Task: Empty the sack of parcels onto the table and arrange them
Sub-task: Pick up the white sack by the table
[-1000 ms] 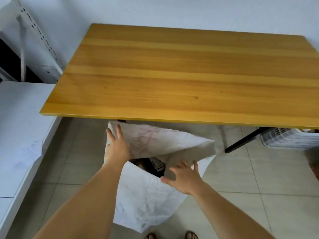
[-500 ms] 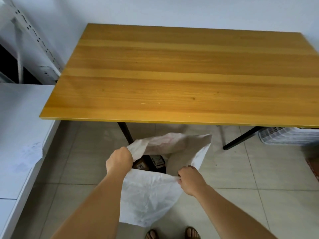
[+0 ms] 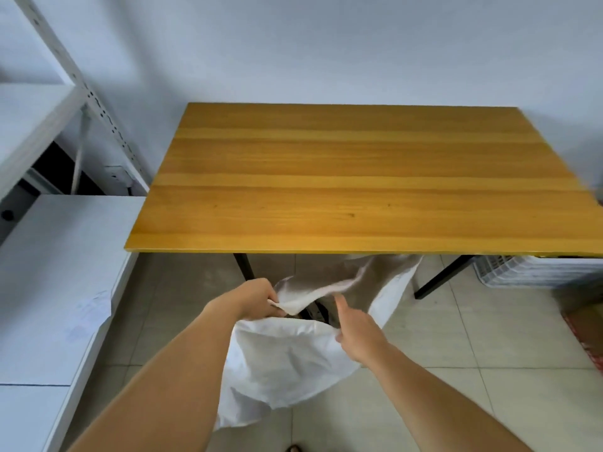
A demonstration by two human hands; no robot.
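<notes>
Sack (image 3: 287, 363) contents mostly hidden by its folded rim; only a dark gap shows, can't ID parcels. Worktop (image 3: 359, 177) right corner cut off by frame edge. Basket (image 3: 535, 272) partly under worktop. Right hand (image 3: 355, 331) fingers blurred.

White crumpled sack (image 3: 287, 363), mouth open, on floor before bare wooden table (image 3: 359, 177)

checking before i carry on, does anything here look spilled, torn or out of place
Nothing stands out. The white sack hangs crumpled but whole below the table edge, held at its mouth by the left hand and right hand. No parcels lie spilled on the floor.
</notes>
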